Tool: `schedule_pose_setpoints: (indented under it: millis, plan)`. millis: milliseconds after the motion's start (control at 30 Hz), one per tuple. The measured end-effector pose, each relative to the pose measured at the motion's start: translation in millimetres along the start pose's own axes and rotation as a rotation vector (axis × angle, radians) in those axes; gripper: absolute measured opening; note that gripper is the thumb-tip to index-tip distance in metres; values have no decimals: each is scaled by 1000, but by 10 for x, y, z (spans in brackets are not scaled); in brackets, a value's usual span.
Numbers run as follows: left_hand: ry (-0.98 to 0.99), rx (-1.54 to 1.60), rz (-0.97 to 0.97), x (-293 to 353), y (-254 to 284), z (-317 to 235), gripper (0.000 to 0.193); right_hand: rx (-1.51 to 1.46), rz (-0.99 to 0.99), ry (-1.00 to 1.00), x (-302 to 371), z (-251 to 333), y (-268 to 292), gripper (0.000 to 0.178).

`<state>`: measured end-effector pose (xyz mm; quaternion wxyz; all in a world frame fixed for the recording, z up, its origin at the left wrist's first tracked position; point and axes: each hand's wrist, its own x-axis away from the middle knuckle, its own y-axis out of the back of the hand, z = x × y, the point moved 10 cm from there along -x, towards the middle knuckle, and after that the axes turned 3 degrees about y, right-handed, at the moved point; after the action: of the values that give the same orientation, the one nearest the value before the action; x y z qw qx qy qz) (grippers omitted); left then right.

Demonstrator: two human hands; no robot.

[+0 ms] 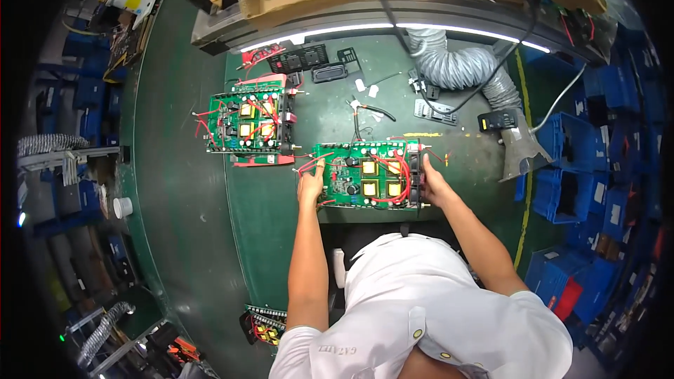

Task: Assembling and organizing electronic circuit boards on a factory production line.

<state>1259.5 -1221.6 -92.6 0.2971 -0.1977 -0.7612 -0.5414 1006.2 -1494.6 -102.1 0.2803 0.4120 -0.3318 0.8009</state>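
A green circuit board assembly with yellow transformers and red wires lies near the bench's front edge. My left hand grips its left end, where loose red wires stick out. At the opposite end, my right hand is closed around the dark end panel, its fingers partly hidden behind the board. Farther left, a second similar board assembly rests on red parts. Pliers with dark handles lie just beyond the board I hold.
A grey flexible duct with a clear hood hangs at the right. Black plastic frames lie at the back under a light bar. Blue bins stand beyond the right edge. Another board assembly sits at the lower left.
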Motion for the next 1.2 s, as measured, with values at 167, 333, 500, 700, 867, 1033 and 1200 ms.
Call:
schedule_pose_setpoints:
  millis: [167,333,500,700,867,1033,1200]
  plan:
    - [83,148,-1,-197,-122,269,98,-39,8,19,66,69,-108,61]
    - [-14,335,-31,-211,-113,292,81,-97,46,17,-32,-1,-67,62]
    - [-129,286,-91,-90,21,186,74,-142,92,28,-54,1,-145,63]
    - [-213,310,-78,64,42,153,67,-148,71,51,44,54,-107,67]
    - [-202,326,-49,128,28,139,70,-150,74,37,235,74,-135,69]
    - [-200,305,-21,131,2,75,71,-92,-9,59,377,153,-152,71]
    - [-227,305,-3,194,-26,-79,70,-170,11,102,386,214,-50,68]
